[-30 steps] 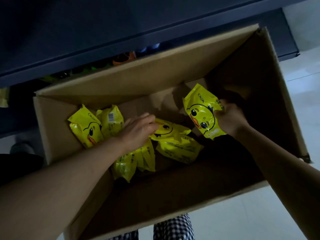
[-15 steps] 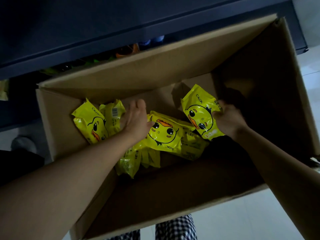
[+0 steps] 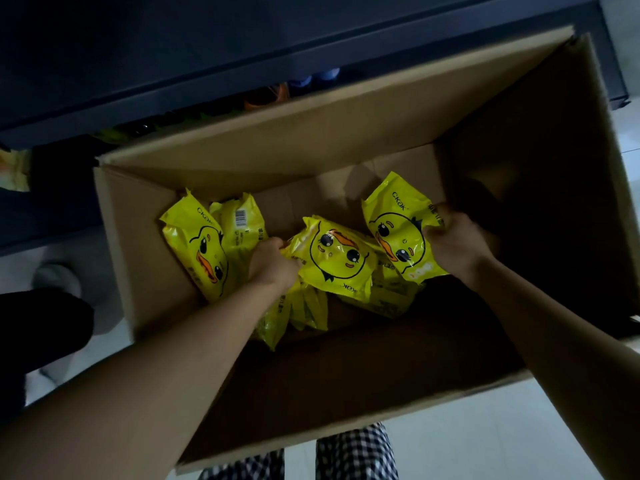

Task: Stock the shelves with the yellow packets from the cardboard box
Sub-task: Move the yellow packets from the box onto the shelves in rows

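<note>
Both my hands reach into an open cardboard box (image 3: 145,258) that holds several yellow duck-face packets. My right hand (image 3: 457,242) grips one packet (image 3: 398,226) by its right edge, upright near the box's back wall. My left hand (image 3: 272,263) holds the left edge of a second packet (image 3: 334,259), face up and upside down, lifted above the others. Two more packets (image 3: 202,247) lean against the left wall, one showing a barcode (image 3: 240,216). Other packets (image 3: 388,296) lie beneath, partly hidden.
A dark shelf unit (image 3: 242,50) runs across the top, with coloured goods (image 3: 266,95) dimly visible under its edge. The box's right inner side is in deep shadow. Pale floor tiles (image 3: 485,441) and my checked trousers (image 3: 353,452) show below the box.
My left hand has closed on the edge of the middle packet and turned it face up, lifting it off the pile. My right hand keeps holding its packet in about the same place.
</note>
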Available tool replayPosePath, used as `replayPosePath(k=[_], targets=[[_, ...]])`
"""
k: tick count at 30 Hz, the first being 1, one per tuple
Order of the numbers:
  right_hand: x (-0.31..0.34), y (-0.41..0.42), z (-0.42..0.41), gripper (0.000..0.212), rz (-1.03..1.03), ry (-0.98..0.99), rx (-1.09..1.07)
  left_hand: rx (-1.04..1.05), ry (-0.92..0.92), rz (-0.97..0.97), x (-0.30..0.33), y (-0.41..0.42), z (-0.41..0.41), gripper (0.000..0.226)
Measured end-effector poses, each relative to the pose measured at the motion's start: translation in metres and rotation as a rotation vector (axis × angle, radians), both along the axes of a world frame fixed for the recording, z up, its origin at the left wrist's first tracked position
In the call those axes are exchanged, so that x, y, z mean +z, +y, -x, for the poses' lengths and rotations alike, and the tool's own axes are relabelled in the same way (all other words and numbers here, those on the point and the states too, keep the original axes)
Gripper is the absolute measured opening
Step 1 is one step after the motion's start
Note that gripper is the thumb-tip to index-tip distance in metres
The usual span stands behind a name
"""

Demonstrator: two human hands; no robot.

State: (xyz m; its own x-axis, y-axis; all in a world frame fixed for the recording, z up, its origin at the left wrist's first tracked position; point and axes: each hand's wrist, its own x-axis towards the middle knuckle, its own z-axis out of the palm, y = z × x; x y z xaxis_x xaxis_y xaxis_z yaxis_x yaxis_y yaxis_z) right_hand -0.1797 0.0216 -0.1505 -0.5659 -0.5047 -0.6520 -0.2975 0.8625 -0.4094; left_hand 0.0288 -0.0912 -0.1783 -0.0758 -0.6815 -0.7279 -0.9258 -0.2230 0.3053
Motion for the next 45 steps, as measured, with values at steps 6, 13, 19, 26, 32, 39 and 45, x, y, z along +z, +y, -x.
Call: replayPosePath(k=[6, 13, 19, 26, 32, 39, 45], targets=[[0.002, 0.001, -0.002, 0.042, 0.017, -0.02, 0.005, -0.208, 0.017, -0.032, 0.009, -0.037, 0.009, 0.041], [-0.002, 0.004, -0.005, 0.04, 0.045, -0.018, -0.006, -0.582, 0.066, 0.117, 0.006, -0.036, 0.03, 0.049], [-0.005, 0.009, -0.009, 0.044, 0.053, -0.041, 0.004, -0.267, -0.02, 0.072, -0.001, -0.012, 0.0, 0.066], [-0.007, 0.003, -0.008, 0.024, 0.045, -0.029, -0.014, -0.169, 0.031, -0.07, -0.003, 0.006, -0.017, 0.014], [0.004, 0.003, -0.006, 0.014, 0.063, -0.036, -0.013, -0.281, 0.045, 0.135, 0.007, 0.003, 0.002, 0.009], [0.054, 0.003, 0.004, 0.022, 0.111, 0.029, 0.043, -0.371, 0.112, 0.266, 0.053, -0.011, 0.0, 0.008], [0.136, -0.005, 0.014, 0.017, 0.237, 0.108, 0.076, -0.364, 0.137, 0.361, 0.135, -0.023, -0.001, 0.014]])
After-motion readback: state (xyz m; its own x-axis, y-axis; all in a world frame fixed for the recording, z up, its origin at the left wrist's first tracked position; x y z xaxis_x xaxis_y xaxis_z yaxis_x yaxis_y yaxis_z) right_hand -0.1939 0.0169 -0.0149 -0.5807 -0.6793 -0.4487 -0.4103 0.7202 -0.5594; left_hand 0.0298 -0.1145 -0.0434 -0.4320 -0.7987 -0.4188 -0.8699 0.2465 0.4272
